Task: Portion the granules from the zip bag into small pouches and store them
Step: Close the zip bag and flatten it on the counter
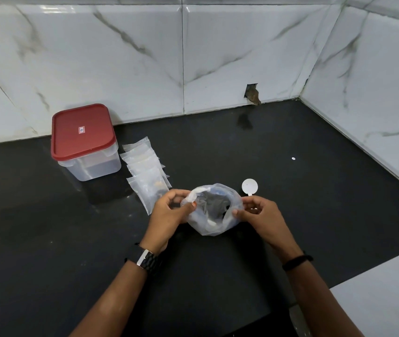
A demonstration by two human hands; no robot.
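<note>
A clear zip bag [214, 224] with dark granules inside stands on the black counter in front of me, its mouth pulled wide. My left hand [170, 215] pinches the bag's left rim. My right hand [260, 212] pinches the right rim. Several small clear pouches [145, 166] lie overlapped in a row to the left of the bag, the nearest one partly behind my left hand. A white spoon [249, 186] lies just beyond my right hand, its handle hidden by my fingers.
A clear storage box with a red lid [83, 132] stands shut at the back left by the marble wall. The black counter [290, 142] runs to tiled walls behind and on the right. A white surface [383, 300] borders the counter at the near right.
</note>
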